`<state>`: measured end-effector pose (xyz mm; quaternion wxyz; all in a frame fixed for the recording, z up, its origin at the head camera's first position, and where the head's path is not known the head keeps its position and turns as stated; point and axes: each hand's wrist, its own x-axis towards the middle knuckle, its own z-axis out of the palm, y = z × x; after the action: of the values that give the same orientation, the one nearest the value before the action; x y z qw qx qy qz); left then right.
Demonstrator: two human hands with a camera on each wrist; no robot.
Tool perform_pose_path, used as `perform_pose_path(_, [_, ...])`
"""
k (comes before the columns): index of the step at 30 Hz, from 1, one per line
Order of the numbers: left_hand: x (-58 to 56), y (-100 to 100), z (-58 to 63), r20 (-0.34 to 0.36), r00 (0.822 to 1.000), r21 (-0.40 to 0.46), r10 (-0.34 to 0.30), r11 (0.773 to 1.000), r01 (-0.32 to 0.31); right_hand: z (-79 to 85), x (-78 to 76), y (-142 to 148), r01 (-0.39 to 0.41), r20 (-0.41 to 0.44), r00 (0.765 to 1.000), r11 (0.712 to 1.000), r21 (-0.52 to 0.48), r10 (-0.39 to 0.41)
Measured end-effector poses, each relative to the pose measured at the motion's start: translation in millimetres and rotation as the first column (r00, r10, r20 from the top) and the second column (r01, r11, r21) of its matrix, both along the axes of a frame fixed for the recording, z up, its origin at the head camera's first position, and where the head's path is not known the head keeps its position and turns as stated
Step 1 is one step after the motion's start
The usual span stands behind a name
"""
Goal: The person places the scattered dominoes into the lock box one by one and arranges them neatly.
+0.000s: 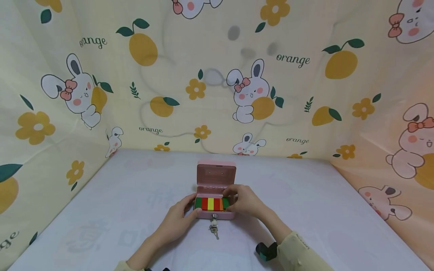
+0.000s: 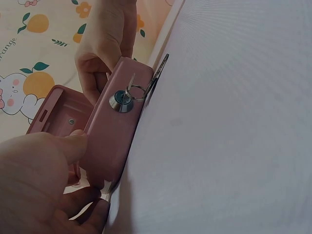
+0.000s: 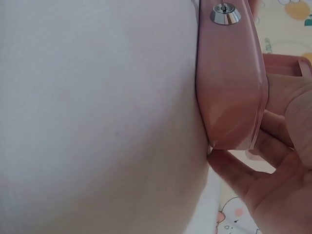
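A small pink metal cash box (image 1: 217, 215) stands on the table with its lid (image 1: 216, 175) raised at the back. Inside lies a row of coloured blocks (image 1: 211, 204) in green, red, yellow and orange. My left hand (image 1: 178, 218) grips the box's left side, thumb at the front rim and fingers around the end. At the right end, thumb and index finger of my right hand (image 1: 247, 201) pinch a green block (image 1: 226, 202) at the row's edge; other fingers rest along the box's outside. Keys (image 1: 214, 229) hang from the front lock (image 2: 121, 101).
A white cloth covers the table (image 1: 135, 226) on all sides of the box. Behind it and at both sides hangs a cream curtain (image 1: 217, 124) printed with rabbits and oranges. A black wrist device (image 1: 266, 251) sits by my right sleeve (image 1: 301, 252).
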<state>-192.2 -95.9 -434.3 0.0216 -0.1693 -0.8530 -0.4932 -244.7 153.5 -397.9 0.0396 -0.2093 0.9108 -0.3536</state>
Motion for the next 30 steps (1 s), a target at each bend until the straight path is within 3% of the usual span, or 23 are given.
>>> perform_pose_path(30, [0.9, 1.2, 0.0, 0.007, 1.0, -0.005, 0.016, 1.0, -0.016, 2.3, -0.9, 0.4, -0.009, -0.001, 1.0, 0.999, 0.034, 0.009])
